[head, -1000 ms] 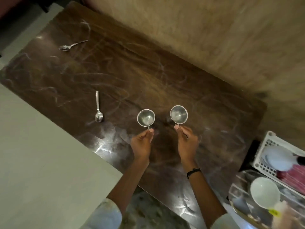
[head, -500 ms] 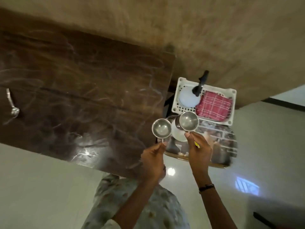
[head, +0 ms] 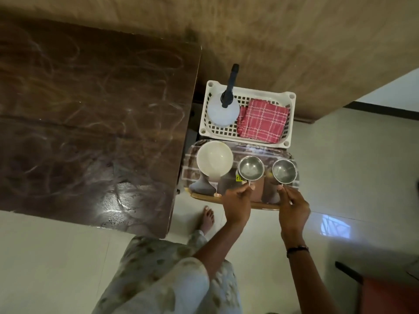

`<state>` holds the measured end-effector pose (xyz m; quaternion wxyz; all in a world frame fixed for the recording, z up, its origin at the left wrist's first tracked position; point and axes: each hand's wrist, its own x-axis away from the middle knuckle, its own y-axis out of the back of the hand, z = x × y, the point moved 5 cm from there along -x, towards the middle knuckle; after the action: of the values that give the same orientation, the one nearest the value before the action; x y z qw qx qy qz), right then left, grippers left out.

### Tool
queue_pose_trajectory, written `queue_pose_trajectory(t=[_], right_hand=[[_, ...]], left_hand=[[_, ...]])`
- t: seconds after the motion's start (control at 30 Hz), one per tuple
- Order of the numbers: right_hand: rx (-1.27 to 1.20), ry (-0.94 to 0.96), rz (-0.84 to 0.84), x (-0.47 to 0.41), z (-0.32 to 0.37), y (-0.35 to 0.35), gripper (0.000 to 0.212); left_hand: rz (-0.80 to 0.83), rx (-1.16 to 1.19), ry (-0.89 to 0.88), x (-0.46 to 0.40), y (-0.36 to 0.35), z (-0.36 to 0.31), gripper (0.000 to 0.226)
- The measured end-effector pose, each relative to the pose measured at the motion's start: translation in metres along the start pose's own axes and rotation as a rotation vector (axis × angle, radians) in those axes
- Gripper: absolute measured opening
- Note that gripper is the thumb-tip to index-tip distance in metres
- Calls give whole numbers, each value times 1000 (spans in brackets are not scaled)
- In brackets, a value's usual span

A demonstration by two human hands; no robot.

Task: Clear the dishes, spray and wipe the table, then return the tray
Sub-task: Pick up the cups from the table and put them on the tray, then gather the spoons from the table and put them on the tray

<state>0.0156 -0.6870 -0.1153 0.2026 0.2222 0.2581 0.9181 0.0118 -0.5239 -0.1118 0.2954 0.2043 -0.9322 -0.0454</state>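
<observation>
Two shiny metal cups sit over a tray (head: pixel 240 152) with a brick pattern. Each cup is round, silver and empty inside, with a thin handle that points back at the person.

From the head camera, the left hand (head: pixel 237 206) pinches the handle of the left cup (head: pixel 250 171) with its fingers curled tight. The right hand (head: pixel 294 209) pinches the handle of the right cup (head: pixel 284 171) the same way. Both cups are just past the fingertips, side by side and a little apart. I cannot tell if they touch the tray or hang just above it.

One white bowl (head: pixel 214 159) sits on the tray, just to the left of the left cup. Beyond the cups, farther from the hands, is a white basket (head: pixel 288 134) with holes in its walls. Inside it stands a pale spray bottle (head: pixel 223 109) with a dark top, and next to that lies a folded red checked cloth (head: pixel 263 120).

Far to the left of the left hand is the dark brown bench (head: pixel 90 109), with smeary swirls on it.

One small yellow sticker (head: pixel 238 178) peeks out under the left cup. Its writing is too small to read.
</observation>
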Motion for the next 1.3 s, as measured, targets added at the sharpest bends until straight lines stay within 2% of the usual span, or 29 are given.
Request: queue_pose_trajectory(t=[0.1, 0.23, 0.6, 0.77, 0.87, 1.0, 1.1, 1.2, 1.3], right_hand=[[38, 14, 21, -8, -7, -6, 15], [59, 10, 48, -17, -14, -14, 16], [55, 30, -28, -28, -16, -28, 17], [60, 19, 16, -31, -18, -28, 16], [85, 26, 39, -32, -13, -25, 10], [20, -45, -57, -23, -10, -17, 17], [-27, -3, -116, -6, 8, -11, 12], [-34, 81, -18, 10, 32, -19, 14], [44, 227, 134, 31, 63, -46, 13]], left_hand=[[-24, -83, -8, -17, -10, 8, 19], [-35, -179, 4, -33, -16, 17, 16], [-34, -223, 13, -41, -18, 13, 14], [-19, -207, 5, -41, -18, 12, 14], [42, -241, -9, -42, -18, 12, 16], [114, -244, -20, -41, -5, 15, 13], [128, -202, -3, -32, 12, 23, 18], [130, -41, 45, -22, 37, 18, 14], [108, 40, 19, -22, 72, -1, 11]])
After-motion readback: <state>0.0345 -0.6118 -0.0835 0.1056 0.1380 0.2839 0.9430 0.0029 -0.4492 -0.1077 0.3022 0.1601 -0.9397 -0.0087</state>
